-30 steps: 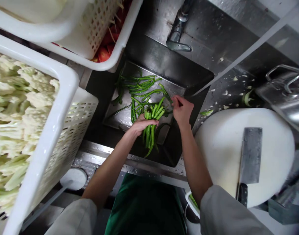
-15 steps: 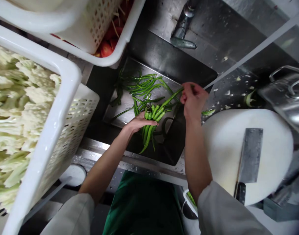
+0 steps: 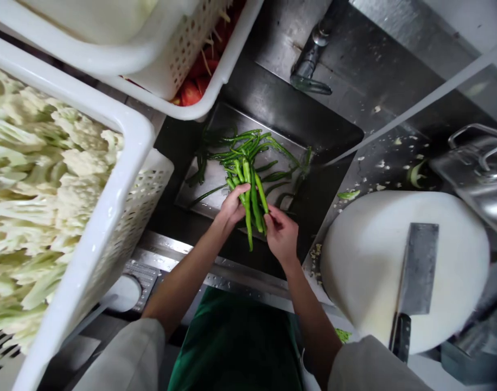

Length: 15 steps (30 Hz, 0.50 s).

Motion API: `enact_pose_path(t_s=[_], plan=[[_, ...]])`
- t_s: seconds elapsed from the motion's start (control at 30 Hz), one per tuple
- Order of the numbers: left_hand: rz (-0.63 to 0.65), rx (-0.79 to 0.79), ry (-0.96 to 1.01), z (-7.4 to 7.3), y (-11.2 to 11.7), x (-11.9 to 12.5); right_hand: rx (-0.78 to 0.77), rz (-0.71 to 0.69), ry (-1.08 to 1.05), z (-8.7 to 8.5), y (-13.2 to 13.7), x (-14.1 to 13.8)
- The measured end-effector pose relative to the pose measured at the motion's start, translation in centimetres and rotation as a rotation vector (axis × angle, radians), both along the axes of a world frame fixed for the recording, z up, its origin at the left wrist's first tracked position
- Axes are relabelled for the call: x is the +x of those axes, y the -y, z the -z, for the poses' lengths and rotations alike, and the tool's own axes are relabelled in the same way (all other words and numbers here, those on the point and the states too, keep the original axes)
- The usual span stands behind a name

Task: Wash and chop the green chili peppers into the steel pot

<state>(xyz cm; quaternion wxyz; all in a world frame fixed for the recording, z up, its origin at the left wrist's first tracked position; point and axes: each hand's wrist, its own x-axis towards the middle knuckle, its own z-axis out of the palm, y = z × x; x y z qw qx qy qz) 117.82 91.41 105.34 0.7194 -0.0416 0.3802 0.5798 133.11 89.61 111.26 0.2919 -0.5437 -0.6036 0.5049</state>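
Over the sink, my left hand [image 3: 233,206] is closed around a bunch of long green chili peppers [image 3: 248,187], its thumb pressed across them. My right hand [image 3: 281,231] is at the bunch's right side, thumb and fingers pinching the lower end of one green chili pepper [image 3: 261,194]. Below and behind the hands, more long green peppers [image 3: 254,142] lie loose and wet in the metal sink [image 3: 226,114]. The palm sides of both hands are partly hidden.
A white basket [image 3: 128,122] of cut cauliflower [image 3: 69,157] stands at left. Behind it another white basket [image 3: 199,111] holds red vegetables [image 3: 191,92]. A cleaver [image 3: 419,271] rests on the round white cutting board [image 3: 362,260] at right. A faucet [image 3: 309,65] overhangs the sink; a metal lidded pot [image 3: 476,163] stands far right.
My right hand has come down and left from the upper right of the sink to the bunch, bringing a pepper against it. The left hand has turned the bunch more upright.
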Motion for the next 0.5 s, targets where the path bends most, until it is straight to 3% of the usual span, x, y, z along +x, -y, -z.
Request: enact_pose_path(t_s=[0.1, 0.2, 0.37, 0.5], plan=[[0.027, -0.007, 0.018, 0.0, 0.3, 0.2, 0.031, -0.132, 0.065, 0.1, 1.1, 1.6], [0.087, 0.032, 0.016, -0.1, 1.1, 0.0, -0.018, -0.286, 0.118, -1.5, -0.2, 3.1], [0.256, 0.147, -0.026, -0.3, 2.3, -0.3, -0.037, -0.09, 0.016, -3.4, -6.2, 2.2], [0.359, 0.223, -0.001, -0.4, 3.0, -0.4, -0.105, -0.271, -0.139, -2.8, -10.1, -0.3]])
